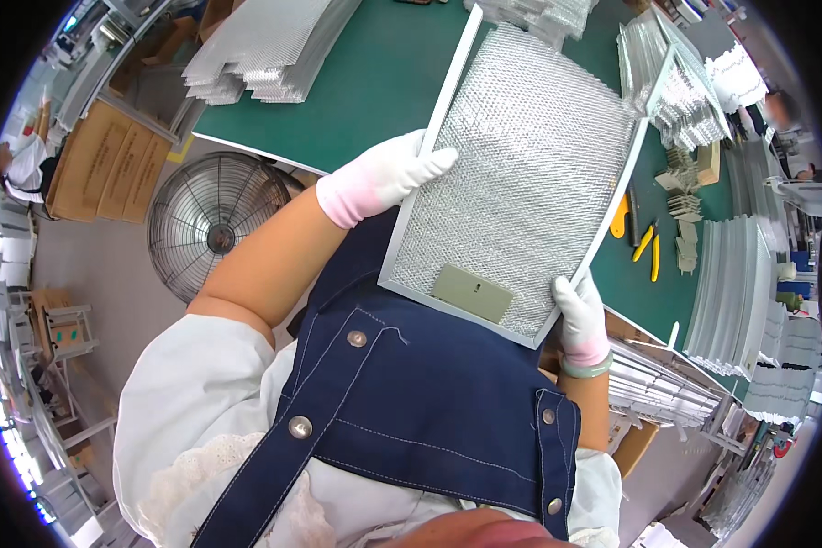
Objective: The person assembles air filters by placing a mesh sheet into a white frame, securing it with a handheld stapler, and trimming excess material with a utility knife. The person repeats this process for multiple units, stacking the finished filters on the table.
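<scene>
A silvery mesh filter panel (521, 164) is held tilted in front of my apron, over the table's near edge. Pale metal frame rails (434, 119) run along its left, right and near sides. Near the close edge of the mesh sits a small olive-grey plate (473, 292). My left hand (388, 173), in a white glove with a pink cuff, grips the left rail with the thumb over the front. My right hand (580, 315), gloved alike, is closed on the right rail near the close corner. The fingers behind the panel are hidden.
Mesh sheets (269, 46) are stacked on the green table (365, 82). At right lie yellow-handled pliers (648, 248), an orange-handled tool (619, 217), small metal pieces (680, 187) and stacked metal strips (726, 283). A floor fan (215, 219) stands left, beside cardboard boxes (105, 164).
</scene>
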Available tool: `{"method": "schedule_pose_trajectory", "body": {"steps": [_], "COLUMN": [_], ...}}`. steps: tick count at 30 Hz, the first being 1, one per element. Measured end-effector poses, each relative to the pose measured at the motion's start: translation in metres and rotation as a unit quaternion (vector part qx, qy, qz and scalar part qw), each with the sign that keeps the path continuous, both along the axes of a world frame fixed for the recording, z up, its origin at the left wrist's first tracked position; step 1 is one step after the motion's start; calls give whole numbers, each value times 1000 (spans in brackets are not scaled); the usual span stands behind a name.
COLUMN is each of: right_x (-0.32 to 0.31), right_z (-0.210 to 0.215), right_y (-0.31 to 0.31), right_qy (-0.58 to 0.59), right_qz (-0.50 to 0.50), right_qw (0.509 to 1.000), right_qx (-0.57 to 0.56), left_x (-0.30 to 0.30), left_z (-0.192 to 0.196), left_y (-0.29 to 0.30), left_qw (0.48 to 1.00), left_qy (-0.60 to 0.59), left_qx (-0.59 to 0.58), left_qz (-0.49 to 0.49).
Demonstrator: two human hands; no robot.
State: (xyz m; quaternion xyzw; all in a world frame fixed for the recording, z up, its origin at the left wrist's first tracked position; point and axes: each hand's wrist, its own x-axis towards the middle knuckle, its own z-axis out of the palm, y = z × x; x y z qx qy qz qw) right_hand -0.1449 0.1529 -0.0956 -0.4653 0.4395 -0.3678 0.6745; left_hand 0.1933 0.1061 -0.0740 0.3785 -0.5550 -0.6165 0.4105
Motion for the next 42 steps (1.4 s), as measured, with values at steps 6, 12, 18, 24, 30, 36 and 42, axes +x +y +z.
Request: {"method": "schedule_pose_trajectory", "body": {"steps": [6,12,18,24,30,36,42], "right_x": [1,17,17,25,27,20,33], "right_z": [4,28,32,43,56,56,78], "right_y": [-16,-30,-34,-25,-23,-18,-11], "right_qy": [91,-35,61,31,-1,54,71], "right_qz": [-46,-93,-105,-127,-80,-73,-50], "right_qw": [993,990,978,978,979,960,964], "right_qx": [-65,-96,-172,-163,-187,-265,-253], "left_x": [-3,-14,-15,-25,-8,-8,-5], "left_z": [7,11,26,24,80,67,99], "left_y": [5,12,16,12,-3,-31,-45], "left_qw": [997,988,990,981,987,982,952], "left_qy": [-73,-101,37,-15,-45,-6,-7], "left_qx": [6,-5,-32,-91,-77,-126,-203], "left_qz": [-14,118,132,172,133,138,231]}}
